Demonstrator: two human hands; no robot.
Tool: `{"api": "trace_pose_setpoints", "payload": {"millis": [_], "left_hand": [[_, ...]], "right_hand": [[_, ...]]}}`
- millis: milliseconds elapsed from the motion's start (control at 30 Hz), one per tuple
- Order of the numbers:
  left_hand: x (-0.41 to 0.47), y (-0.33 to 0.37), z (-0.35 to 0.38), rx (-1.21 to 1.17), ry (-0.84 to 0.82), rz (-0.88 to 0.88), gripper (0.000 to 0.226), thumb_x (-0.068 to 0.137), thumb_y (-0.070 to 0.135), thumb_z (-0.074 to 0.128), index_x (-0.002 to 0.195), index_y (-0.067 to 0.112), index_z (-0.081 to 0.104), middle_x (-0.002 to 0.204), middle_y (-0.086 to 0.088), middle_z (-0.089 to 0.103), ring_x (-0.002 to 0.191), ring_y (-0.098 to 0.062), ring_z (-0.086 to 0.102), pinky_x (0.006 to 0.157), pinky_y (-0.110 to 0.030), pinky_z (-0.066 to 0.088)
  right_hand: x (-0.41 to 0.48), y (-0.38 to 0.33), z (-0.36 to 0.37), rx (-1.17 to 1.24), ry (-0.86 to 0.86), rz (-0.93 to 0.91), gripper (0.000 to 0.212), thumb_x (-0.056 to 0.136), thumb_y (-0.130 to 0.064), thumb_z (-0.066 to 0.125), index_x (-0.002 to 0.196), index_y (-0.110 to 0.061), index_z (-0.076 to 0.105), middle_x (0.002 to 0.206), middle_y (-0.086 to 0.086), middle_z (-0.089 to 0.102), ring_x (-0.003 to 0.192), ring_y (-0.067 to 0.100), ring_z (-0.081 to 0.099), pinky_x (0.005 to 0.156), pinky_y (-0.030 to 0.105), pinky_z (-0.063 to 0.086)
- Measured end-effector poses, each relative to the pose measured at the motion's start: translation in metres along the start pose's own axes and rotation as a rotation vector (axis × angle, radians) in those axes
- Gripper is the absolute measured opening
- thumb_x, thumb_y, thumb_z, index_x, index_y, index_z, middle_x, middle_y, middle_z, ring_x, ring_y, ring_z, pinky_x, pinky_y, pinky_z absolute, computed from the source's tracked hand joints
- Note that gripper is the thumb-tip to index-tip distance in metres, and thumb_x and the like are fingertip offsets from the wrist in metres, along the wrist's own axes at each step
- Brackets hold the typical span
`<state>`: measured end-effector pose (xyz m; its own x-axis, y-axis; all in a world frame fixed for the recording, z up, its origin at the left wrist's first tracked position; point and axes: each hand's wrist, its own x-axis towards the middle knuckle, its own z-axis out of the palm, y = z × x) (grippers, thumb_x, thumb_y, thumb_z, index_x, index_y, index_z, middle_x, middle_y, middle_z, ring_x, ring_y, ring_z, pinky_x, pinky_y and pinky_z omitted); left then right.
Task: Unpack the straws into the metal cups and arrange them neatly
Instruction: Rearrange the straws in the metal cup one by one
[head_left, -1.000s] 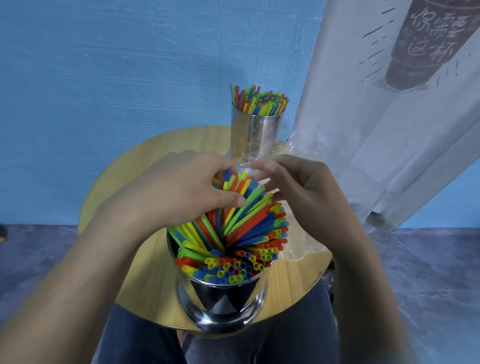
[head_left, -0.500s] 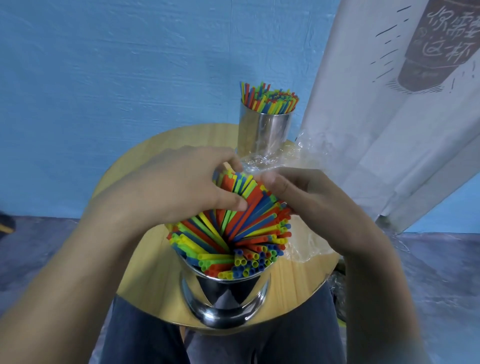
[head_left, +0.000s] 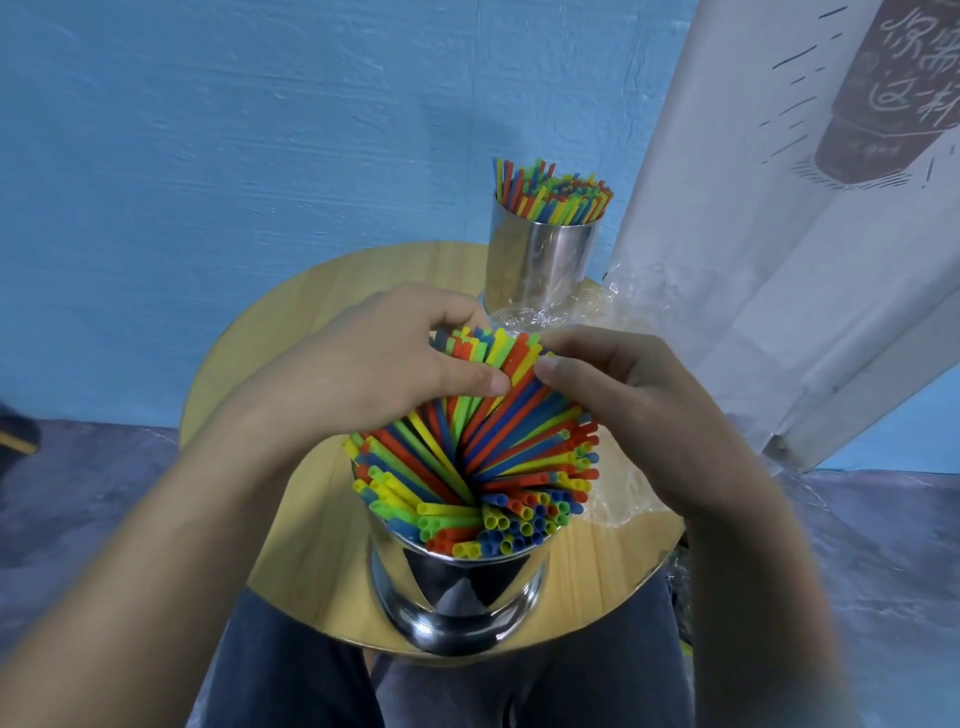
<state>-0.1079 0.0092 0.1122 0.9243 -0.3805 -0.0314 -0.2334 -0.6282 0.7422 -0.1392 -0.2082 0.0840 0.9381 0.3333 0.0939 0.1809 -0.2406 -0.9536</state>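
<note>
A shiny metal cup (head_left: 457, 597) stands at the near edge of the round wooden table (head_left: 291, 312), packed with coloured straws (head_left: 483, 467) that fan outward. My left hand (head_left: 384, 374) and my right hand (head_left: 618, 400) grip the far part of the bundle from either side, fingers and thumbs curled round the straw tops. A second metal cup (head_left: 540, 260) stands upright at the back of the table, filled with straws (head_left: 550, 192). Crumpled clear plastic wrapping (head_left: 618, 306) lies beside it on the right.
A blue wall rises behind the table. A white printed banner (head_left: 779, 234) hangs at the right, close to the far cup. More clear wrapping (head_left: 623, 504) lies on the table at the right of the near cup. My legs are under the table.
The far straw tops, earlier covered by my hands, now stick up between them. My right hand has shifted a little toward me along the bundle. The view has tilted slightly.
</note>
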Motion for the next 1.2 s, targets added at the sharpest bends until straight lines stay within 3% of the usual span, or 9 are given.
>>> {"api": "trace_pose_setpoints", "payload": {"millis": [133, 467, 567, 700, 833, 967, 1200], "left_hand": [[0.000, -0.001, 0.001, -0.055, 0.013, 0.026, 0.015, 0.083, 0.042, 0.080, 0.079, 0.032, 0.070, 0.083, 0.016, 0.074, 0.078, -0.004, 0.072, 0.078, -0.037, 0.059], [-0.001, -0.002, -0.004, -0.087, 0.030, 0.044, 0.007, 0.092, 0.029, 0.074, 0.086, 0.024, 0.075, 0.085, 0.003, 0.077, 0.076, -0.011, 0.074, 0.080, -0.044, 0.062], [-0.003, -0.004, -0.005, -0.102, 0.015, 0.039, 0.005, 0.094, 0.025, 0.072, 0.090, 0.024, 0.074, 0.085, 0.004, 0.078, 0.075, -0.010, 0.075, 0.076, -0.039, 0.062], [-0.003, -0.004, -0.005, -0.100, 0.008, 0.050, 0.009, 0.095, 0.022, 0.069, 0.089, 0.029, 0.071, 0.088, 0.010, 0.078, 0.074, -0.006, 0.075, 0.069, -0.029, 0.061], [-0.001, -0.003, -0.004, -0.059, -0.036, 0.070, 0.015, 0.090, 0.027, 0.075, 0.102, 0.034, 0.068, 0.103, 0.010, 0.074, 0.085, -0.010, 0.075, 0.081, -0.042, 0.063], [-0.001, 0.005, -0.003, -0.047, -0.136, 0.065, 0.038, 0.081, 0.039, 0.081, 0.114, 0.044, 0.063, 0.108, 0.017, 0.070, 0.090, -0.004, 0.074, 0.077, -0.030, 0.064], [0.004, 0.007, 0.000, 0.049, -0.089, 0.047, 0.027, 0.078, 0.048, 0.081, 0.096, 0.031, 0.069, 0.093, 0.015, 0.075, 0.082, -0.006, 0.073, 0.083, -0.045, 0.061]], "right_hand": [[0.000, 0.003, 0.000, 0.002, 0.049, -0.027, 0.019, 0.103, -0.020, 0.057, 0.105, -0.015, 0.075, 0.099, 0.004, 0.077, 0.097, 0.024, 0.075, 0.089, 0.037, 0.060], [0.002, 0.004, 0.004, 0.010, 0.168, -0.042, 0.019, 0.103, -0.024, 0.059, 0.102, -0.018, 0.078, 0.094, 0.003, 0.078, 0.091, 0.023, 0.076, 0.081, 0.036, 0.062], [0.003, 0.005, 0.004, 0.011, 0.184, -0.040, 0.022, 0.104, -0.028, 0.057, 0.105, -0.018, 0.078, 0.095, 0.002, 0.078, 0.093, 0.022, 0.075, 0.082, 0.038, 0.063], [0.001, 0.006, 0.004, 0.025, 0.198, -0.038, 0.025, 0.103, -0.030, 0.056, 0.105, -0.017, 0.078, 0.094, 0.002, 0.078, 0.091, 0.020, 0.075, 0.078, 0.029, 0.061], [0.000, 0.006, 0.002, 0.061, 0.205, -0.024, 0.025, 0.103, -0.027, 0.054, 0.105, -0.019, 0.078, 0.096, 0.003, 0.078, 0.093, 0.018, 0.075, 0.077, 0.025, 0.060], [-0.003, 0.007, -0.002, 0.086, 0.182, -0.023, 0.028, 0.102, -0.029, 0.053, 0.111, -0.015, 0.076, 0.102, 0.005, 0.078, 0.098, 0.021, 0.074, 0.080, 0.027, 0.060], [-0.011, 0.004, -0.008, 0.068, 0.110, -0.012, 0.019, 0.102, -0.016, 0.057, 0.101, -0.017, 0.075, 0.096, -0.001, 0.078, 0.093, 0.013, 0.075, 0.074, 0.019, 0.058]]}}
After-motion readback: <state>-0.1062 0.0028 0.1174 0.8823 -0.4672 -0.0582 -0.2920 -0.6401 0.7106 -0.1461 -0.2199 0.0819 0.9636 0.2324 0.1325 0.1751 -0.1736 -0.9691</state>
